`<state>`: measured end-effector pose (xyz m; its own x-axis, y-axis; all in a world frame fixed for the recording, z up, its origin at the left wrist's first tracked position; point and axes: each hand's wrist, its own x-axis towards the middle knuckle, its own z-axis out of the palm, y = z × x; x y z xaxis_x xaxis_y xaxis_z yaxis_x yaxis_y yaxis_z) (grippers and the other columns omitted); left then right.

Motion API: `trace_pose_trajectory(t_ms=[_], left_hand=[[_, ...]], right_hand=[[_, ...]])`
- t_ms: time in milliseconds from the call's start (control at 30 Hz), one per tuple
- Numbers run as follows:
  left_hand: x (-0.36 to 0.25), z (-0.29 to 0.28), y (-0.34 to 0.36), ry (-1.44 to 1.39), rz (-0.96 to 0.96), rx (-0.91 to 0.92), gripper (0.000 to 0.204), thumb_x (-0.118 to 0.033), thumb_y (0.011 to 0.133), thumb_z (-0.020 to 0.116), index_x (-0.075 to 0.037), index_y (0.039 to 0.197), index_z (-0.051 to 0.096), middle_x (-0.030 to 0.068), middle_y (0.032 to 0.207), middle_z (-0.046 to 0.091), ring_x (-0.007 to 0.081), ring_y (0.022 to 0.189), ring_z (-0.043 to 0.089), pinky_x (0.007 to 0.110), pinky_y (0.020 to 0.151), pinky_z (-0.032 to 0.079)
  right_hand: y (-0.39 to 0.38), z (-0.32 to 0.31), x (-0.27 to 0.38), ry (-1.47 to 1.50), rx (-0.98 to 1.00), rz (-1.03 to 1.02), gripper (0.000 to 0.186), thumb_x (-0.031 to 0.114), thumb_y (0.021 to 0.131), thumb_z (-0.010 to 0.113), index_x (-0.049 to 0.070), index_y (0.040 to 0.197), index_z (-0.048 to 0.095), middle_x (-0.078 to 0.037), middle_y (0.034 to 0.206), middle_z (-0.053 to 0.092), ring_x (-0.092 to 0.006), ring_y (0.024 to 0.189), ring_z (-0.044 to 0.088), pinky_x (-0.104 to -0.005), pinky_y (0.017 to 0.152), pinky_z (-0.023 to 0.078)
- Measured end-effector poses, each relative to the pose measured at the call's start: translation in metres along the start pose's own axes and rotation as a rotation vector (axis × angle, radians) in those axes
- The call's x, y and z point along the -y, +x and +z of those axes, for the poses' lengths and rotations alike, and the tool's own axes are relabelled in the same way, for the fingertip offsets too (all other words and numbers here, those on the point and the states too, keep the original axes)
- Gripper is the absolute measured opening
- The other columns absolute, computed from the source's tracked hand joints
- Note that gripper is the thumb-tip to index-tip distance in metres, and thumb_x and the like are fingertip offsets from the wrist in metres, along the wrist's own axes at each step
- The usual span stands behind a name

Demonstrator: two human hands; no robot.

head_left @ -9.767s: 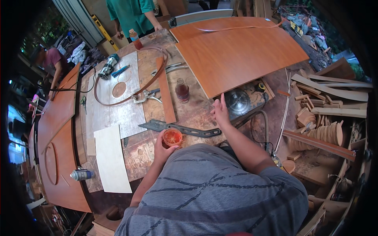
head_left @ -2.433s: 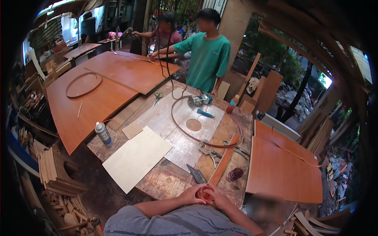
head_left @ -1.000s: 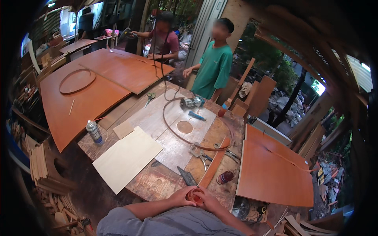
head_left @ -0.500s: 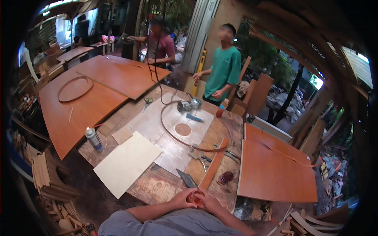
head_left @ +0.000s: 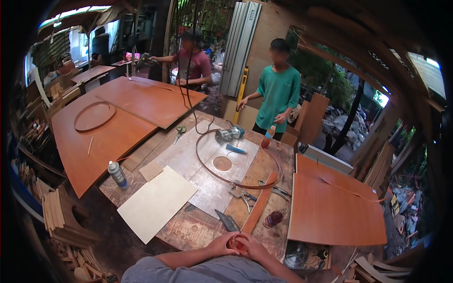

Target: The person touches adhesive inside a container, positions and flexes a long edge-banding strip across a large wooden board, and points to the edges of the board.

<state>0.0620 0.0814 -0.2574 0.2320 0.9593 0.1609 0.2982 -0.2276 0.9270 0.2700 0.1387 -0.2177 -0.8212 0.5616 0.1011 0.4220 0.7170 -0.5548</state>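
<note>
soft daylight from behind, dim foreground, black fisheye rim, bent edges.

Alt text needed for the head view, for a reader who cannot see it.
At the bottom edge, the person's left hand and right hand cup a small orange-red cup over a cluttered wooden workbench. A pale rectangular board and a spray can lie on the bench, and two people stand beyond it.

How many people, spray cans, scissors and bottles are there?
Other people: 3
Spray can: 1
Scissors: 1
Bottle: 1
Total: 6
Both hands cup a small orange thing.
</note>
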Motion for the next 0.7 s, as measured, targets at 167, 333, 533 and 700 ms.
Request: trace_pose_trajectory(t_ms=[167,333,533,700], left_hand=[[0.008,0.004,0.003,0.003,0.036,-0.012,0.091,-0.035,0.068,0.087,-0.005,0.140,0.041,0.0178,0.130,0.056,0.0312,0.119,0.056,0.038,0.099,0.046],[0.010,0.008,0.005,0.001,0.031,-0.003,0.091,-0.034,0.067,0.087,-0.006,0.140,0.042,0.0177,0.130,0.056,0.0310,0.120,0.056,0.038,0.101,0.045],[-0.009,-0.001,0.022,-0.069,0.032,0.028,0.090,-0.032,0.066,0.089,-0.007,0.139,0.044,0.0164,0.127,0.057,0.0287,0.117,0.058,0.037,0.099,0.047],[-0.041,-0.016,0.079,0.051,0.068,0.015,0.088,-0.024,0.064,0.090,-0.010,0.138,0.046,0.0118,0.123,0.060,0.0232,0.106,0.062,0.035,0.089,0.052]], right_hand=[[-0.001,-0.001,-0.002,-0.052,-0.006,0.020,0.051,0.021,0.075,0.078,0.011,0.120,0.058,-0.015,0.136,0.046,-0.0374,0.123,0.050,-0.0420,0.101,0.044],[-0.004,0.004,-0.010,-0.024,-0.009,0.033,0.052,0.020,0.075,0.077,0.012,0.122,0.056,-0.015,0.136,0.046,-0.0377,0.123,0.050,-0.0421,0.101,0.044],[-0.004,-0.024,0.005,0.063,-0.107,-0.005,0.053,0.019,0.076,0.077,0.011,0.123,0.055,-0.016,0.137,0.046,-0.0390,0.123,0.050,-0.0423,0.102,0.044],[-0.001,-0.069,0.009,-0.149,-0.334,0.093,0.059,0.024,0.074,0.081,0.012,0.126,0.055,-0.023,0.139,0.043,-0.0415,0.122,0.050,-0.0429,0.101,0.044]])
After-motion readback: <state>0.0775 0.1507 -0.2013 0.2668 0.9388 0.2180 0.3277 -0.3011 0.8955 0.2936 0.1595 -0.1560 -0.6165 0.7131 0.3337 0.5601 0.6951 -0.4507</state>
